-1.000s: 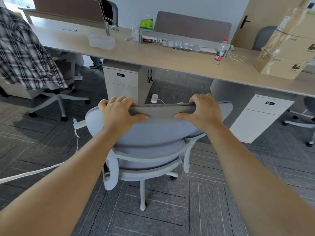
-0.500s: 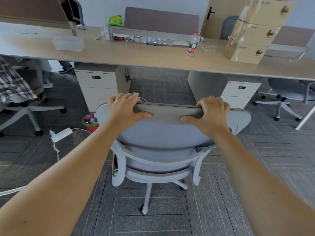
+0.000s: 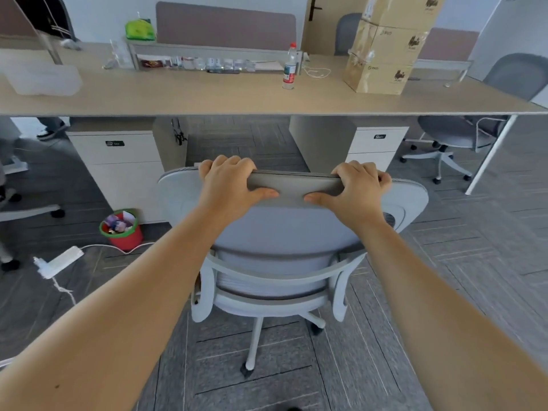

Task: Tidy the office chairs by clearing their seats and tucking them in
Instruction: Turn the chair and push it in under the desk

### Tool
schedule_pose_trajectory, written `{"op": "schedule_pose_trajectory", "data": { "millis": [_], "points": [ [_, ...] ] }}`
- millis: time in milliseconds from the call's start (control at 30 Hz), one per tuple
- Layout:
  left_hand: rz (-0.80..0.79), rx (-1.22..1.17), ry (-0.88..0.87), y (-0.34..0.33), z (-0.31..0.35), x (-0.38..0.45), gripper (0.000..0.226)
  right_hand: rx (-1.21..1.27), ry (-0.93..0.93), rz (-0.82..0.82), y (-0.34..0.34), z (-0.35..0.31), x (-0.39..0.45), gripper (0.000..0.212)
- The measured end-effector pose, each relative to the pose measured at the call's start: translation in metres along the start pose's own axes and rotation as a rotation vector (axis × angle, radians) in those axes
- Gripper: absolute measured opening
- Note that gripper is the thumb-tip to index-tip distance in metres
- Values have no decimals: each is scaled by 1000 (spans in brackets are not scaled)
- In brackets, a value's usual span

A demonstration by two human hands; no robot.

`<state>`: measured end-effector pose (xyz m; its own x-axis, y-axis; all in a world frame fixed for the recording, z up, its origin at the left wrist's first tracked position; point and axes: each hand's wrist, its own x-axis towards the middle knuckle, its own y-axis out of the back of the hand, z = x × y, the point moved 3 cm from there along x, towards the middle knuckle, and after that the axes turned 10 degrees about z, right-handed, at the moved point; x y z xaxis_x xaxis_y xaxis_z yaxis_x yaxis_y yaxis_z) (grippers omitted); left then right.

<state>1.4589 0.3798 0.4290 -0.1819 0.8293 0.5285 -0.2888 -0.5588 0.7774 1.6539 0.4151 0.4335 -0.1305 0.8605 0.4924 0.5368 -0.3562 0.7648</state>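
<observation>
A grey office chair (image 3: 278,241) stands in front of me, its back toward me, facing the gap under the long wooden desk (image 3: 207,96). My left hand (image 3: 228,185) grips the top edge of the backrest left of centre. My right hand (image 3: 353,191) grips the same edge right of centre. Fingers of both hands curl over the top and the thumbs press the near side. The seat is hidden behind the backrest. The gap lies between two white drawer cabinets (image 3: 118,161).
A red and green bin (image 3: 123,229) and a white power strip (image 3: 59,261) with its cable lie on the floor at left. Another grey chair (image 3: 456,134) sits under the desk at right. Cardboard boxes (image 3: 388,46), a bottle (image 3: 290,68) and a plastic tub (image 3: 44,80) are on the desk.
The chair and I have moved right along the desk and now face the gap between the cabinets. The chair with the plaid shirt has left the view. Both hands keep their grip.
</observation>
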Motion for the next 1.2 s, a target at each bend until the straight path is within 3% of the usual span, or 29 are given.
{"op": "schedule_pose_trajectory", "data": {
  "millis": [667,1200],
  "points": [
    [68,28,83,-121,8,164,53,83,87,-17,-84,93,194,54],
    [78,83,100,-208,-50,323,50,123,160,-44,-183,110,367,45]
  ]
}}
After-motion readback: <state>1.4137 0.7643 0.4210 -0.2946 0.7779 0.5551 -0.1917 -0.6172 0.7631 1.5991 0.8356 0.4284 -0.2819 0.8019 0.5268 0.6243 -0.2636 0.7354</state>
